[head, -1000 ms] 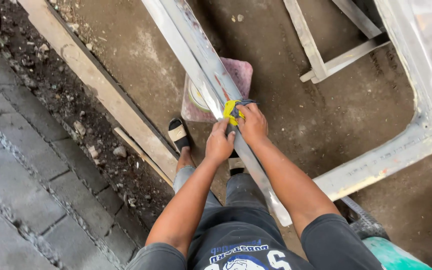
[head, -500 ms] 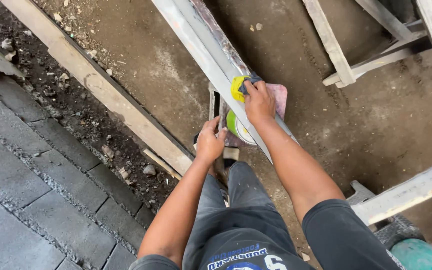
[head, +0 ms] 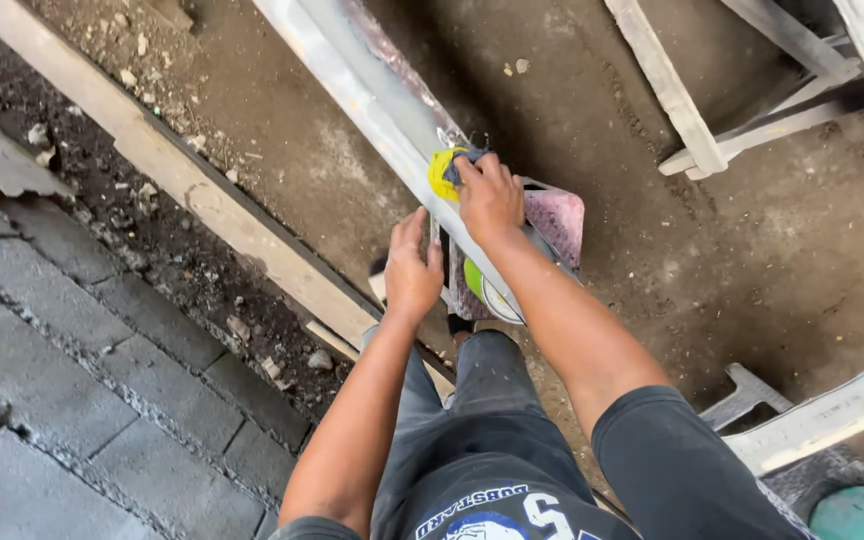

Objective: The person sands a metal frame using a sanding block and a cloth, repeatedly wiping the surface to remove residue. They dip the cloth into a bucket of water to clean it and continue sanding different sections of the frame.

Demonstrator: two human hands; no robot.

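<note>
Right hand: your right hand (head: 490, 197) presses down on a yellow and dark cloth (head: 449, 170), fingers curled over it, on top of the long grey metal bar (head: 377, 100)
Left hand: your left hand (head: 411, 272) rests against the near side of the same bar, fingers wrapped loosely at its edge; whether it truly grips, you cannot tell
Bar: it runs diagonally from the top of view down toward your legs
Under the bar: a pink board (head: 558, 215) and a green and white round thing (head: 485, 292), partly hidden
Left: a pale wooden plank (head: 182, 180) on dirt, then grey paving blocks (head: 72, 400)
Upper right: a pale wooden frame (head: 682, 120) on the earth floor
</note>
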